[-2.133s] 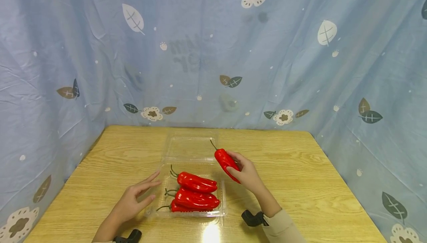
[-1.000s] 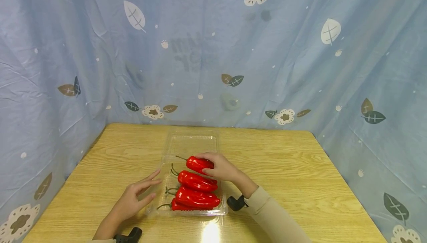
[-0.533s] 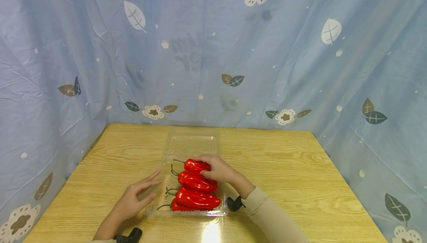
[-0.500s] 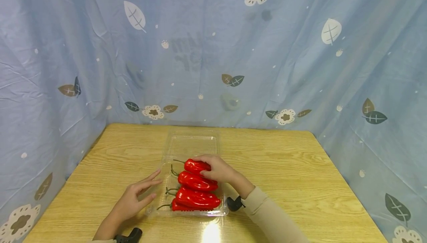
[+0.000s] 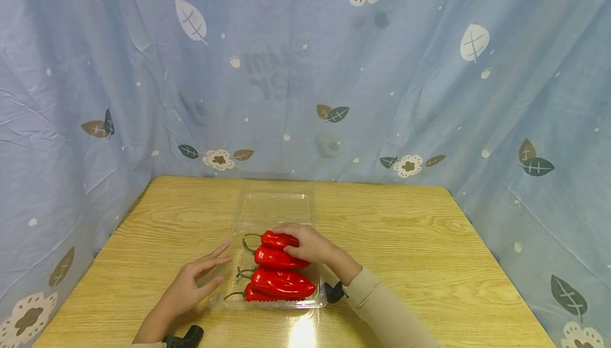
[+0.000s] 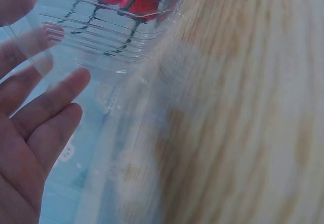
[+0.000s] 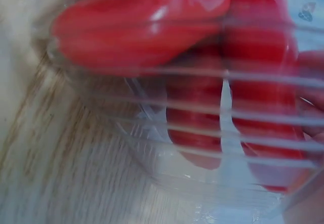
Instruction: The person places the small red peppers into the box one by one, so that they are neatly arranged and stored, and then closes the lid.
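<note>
A clear plastic clamshell box [image 5: 267,306] lies opened, with several glossy red peppers [image 5: 281,283] side by side inside, their green stems pointing left. My right hand [image 5: 310,244] grips the rearmost red pepper [image 5: 276,240] from above, close against its neighbour; hand and fingers cover its right end. In the right wrist view, peppers [image 7: 142,26] show through the box's ribbed wall [image 7: 228,117], and my fingers [image 7: 311,77] are at the right edge. My left hand [image 5: 191,284] is at the box's left side, fingers spread; in the left wrist view its fingertips overlap the clear wall [image 6: 96,36].
The box's clear lid [image 5: 274,207] lies folded back toward the far side of the wooden table [image 5: 396,236]. A blue patterned curtain [image 5: 286,72] hangs behind the table and along both sides. Black wrist cameras [image 5: 186,337] sit on both wrists.
My right hand has brought a pepper from the box's right side over its rear, turned it crosswise and lowered it beside the others, most recently nearer to me. My left hand stays put.
</note>
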Demonstrator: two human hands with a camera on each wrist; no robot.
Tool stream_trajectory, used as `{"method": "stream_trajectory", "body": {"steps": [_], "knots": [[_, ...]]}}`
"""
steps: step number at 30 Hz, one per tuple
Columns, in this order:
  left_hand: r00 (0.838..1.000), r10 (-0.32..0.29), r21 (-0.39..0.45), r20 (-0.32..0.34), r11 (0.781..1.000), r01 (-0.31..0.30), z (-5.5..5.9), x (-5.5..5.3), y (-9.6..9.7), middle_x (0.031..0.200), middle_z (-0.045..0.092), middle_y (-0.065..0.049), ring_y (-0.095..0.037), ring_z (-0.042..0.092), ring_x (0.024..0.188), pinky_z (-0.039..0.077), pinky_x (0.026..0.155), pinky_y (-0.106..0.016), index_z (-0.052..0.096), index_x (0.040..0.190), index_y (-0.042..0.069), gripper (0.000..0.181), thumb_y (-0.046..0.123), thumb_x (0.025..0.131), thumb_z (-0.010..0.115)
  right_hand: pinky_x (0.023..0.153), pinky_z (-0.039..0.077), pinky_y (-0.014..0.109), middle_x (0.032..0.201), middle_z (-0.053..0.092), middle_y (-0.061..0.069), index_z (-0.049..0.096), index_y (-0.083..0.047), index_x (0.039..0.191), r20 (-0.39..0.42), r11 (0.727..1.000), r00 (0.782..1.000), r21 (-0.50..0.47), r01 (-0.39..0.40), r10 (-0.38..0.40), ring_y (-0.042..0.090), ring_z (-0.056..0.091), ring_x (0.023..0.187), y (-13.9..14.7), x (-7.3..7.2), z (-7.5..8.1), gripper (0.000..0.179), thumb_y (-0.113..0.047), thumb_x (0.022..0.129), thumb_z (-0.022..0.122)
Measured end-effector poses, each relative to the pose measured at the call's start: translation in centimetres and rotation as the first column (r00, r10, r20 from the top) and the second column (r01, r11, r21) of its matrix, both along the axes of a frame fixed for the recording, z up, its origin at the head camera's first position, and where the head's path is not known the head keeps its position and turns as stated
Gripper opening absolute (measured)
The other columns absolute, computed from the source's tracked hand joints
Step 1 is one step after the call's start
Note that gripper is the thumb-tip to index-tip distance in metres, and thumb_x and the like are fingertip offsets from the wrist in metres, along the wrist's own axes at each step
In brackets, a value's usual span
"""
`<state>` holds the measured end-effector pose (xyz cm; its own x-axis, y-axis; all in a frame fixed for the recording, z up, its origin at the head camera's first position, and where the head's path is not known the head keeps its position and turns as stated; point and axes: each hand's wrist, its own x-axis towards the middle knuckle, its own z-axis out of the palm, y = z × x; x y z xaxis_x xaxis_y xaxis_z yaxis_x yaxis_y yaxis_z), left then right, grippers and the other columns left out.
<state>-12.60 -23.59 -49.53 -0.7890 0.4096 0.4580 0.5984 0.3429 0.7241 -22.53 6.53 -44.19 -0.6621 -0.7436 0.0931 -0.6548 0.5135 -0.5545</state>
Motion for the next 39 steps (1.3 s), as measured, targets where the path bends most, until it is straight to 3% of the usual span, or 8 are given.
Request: {"method": "stream_trajectory", "body": {"steps": [10, 22, 32, 39], "knots": [[1.0, -0.003, 0.001, 0.002, 1.0, 0.003, 0.1, 0.1, 0.1, 0.143, 0.037, -0.033, -0.006, 0.036, 0.136, 0.033, 0.103, -0.01, 0.056, 0.125, -0.007, 0.04, -0.009, 0.086, 0.061, 0.108, 0.039, 0.042, 0.14, 0.052, 0.007, 0.052, -0.012, 0.137, -0.044, 1.0, 0.999, -0.006, -0.006, 0.006, 0.024, 0.047, 0.131, -0.1, 0.1, -0.2, 0.047, -0.01, 0.09, 0.061], [1.0, 0.008, -0.004, 0.002, 1.0, -0.008, 0.0, 0.1, 0.0, 0.143, 0.037, -0.032, -0.002, 0.035, 0.136, 0.034, 0.102, -0.01, 0.057, 0.125, -0.006, 0.039, -0.008, 0.086, 0.061, 0.108, 0.04, 0.043, 0.141, 0.051, 0.01, 0.049, -0.005, 0.138, -0.07, 0.998, 0.997, -0.059, -0.025, 0.021, 0.028, 0.048, 0.13, 0.2, 0.0, -0.2, 0.05, -0.009, 0.09, 0.06], [0.999, 0.01, 0.004, -0.037, 1.0, -0.01, 0.1, 0.1, 0.2, 0.145, 0.039, -0.026, -0.005, 0.037, 0.135, 0.034, 0.102, -0.009, 0.058, 0.124, -0.006, 0.039, -0.008, 0.085, 0.062, 0.106, 0.041, 0.046, 0.14, 0.051, 0.01, 0.049, -0.006, 0.138, 0.005, 0.983, 1.0, -0.18, 0.024, -0.024, 0.028, 0.048, 0.13, 1.1, -0.3, 0.1, 0.05, -0.01, 0.09, 0.06], [0.999, 0.007, 0.009, -0.035, 1.0, -0.007, 0.1, 0.1, 0.1, 0.144, 0.039, -0.028, -0.006, 0.038, 0.135, 0.034, 0.102, -0.01, 0.058, 0.124, -0.006, 0.039, -0.008, 0.085, 0.062, 0.105, 0.041, 0.046, 0.14, 0.05, 0.015, 0.047, -0.002, 0.138, 0.063, 0.951, 0.996, -0.296, 0.086, -0.071, 0.033, 0.049, 0.127, 2.7, -1.0, 0.5, 0.051, -0.01, 0.09, 0.061]]}}
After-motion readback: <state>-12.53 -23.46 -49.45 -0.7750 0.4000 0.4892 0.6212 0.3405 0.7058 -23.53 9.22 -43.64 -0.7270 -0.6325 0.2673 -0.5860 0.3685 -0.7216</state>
